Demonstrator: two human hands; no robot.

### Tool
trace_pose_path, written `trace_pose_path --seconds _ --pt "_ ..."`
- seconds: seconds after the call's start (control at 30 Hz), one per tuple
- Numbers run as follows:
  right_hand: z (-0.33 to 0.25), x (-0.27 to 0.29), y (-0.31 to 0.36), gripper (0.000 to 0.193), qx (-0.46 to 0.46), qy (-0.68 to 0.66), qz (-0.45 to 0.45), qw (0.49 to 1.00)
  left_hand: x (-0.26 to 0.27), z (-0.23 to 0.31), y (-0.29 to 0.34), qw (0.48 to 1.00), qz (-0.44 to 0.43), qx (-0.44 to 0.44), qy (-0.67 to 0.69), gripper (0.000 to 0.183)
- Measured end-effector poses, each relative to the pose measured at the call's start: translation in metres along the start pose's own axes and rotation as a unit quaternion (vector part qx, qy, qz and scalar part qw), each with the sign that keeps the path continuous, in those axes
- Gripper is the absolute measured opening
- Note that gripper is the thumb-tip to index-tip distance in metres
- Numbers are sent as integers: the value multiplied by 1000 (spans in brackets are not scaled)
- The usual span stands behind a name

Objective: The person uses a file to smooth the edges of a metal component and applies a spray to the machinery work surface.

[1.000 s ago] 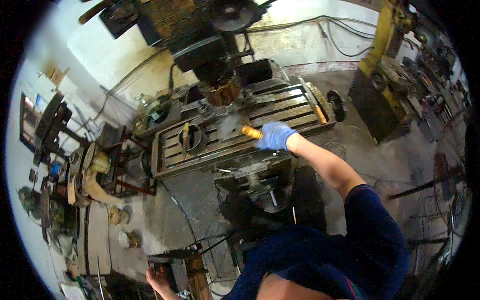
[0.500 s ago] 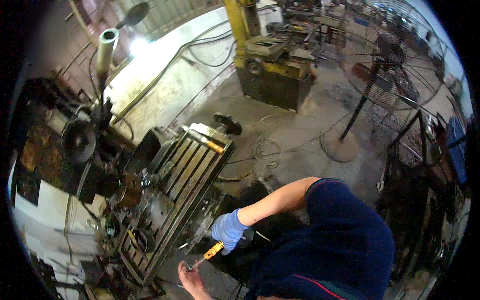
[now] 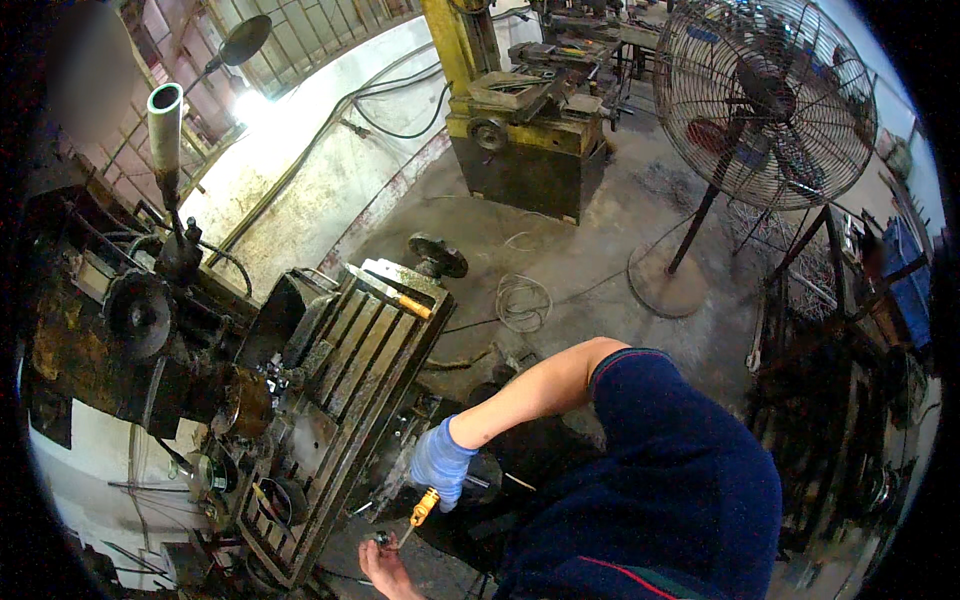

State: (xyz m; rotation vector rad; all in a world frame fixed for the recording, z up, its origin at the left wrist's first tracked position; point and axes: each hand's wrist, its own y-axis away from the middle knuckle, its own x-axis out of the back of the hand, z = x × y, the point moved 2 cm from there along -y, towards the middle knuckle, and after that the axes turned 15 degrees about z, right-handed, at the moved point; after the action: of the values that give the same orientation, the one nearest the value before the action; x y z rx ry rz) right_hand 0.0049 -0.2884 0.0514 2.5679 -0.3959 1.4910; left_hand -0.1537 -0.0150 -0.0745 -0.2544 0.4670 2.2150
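Note:
My right hand [image 3: 443, 464], in a blue knitted glove, is closed round a yellow-handled tool [image 3: 425, 504]. The tool's narrow shaft points down and left toward my left hand, and its tip meets or nearly meets a small dark metal part [image 3: 381, 538]. My bare left hand [image 3: 386, 570] pinches that part between its fingertips at the lower edge of the view. The part's exact shape is too small to make out. Both hands are beside the near edge of a slotted machine table [image 3: 372, 352].
A wooden-handled tool [image 3: 412, 305] lies on the table's far end, near a handwheel [image 3: 438, 256]. Metal chips and a round container [image 3: 282, 500] sit on the machine. A yellow machine [image 3: 530, 150], a coiled cable [image 3: 523, 303] and a caged standing fan [image 3: 770, 100] are beyond.
The whole view has shifted slightly, so the surroundings appear further left and the fan is sharper. Both hands keep their holds, with the tool's shaft at a slightly steeper angle.

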Motion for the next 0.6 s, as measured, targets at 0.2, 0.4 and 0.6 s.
trace_pose_path --seconds 0.2,0.4,0.6 --pt "26 39 -18 41 -31 -41 76 996 -39 13 24 999 32 -5 6 14" --pt "93 56 -52 47 -67 38 286 955 -52 32 13 991 109 -32 -76 14" --pt "134 -9 -68 49 -187 -35 202 961 -59 42 -3 953 156 -153 -208 16"
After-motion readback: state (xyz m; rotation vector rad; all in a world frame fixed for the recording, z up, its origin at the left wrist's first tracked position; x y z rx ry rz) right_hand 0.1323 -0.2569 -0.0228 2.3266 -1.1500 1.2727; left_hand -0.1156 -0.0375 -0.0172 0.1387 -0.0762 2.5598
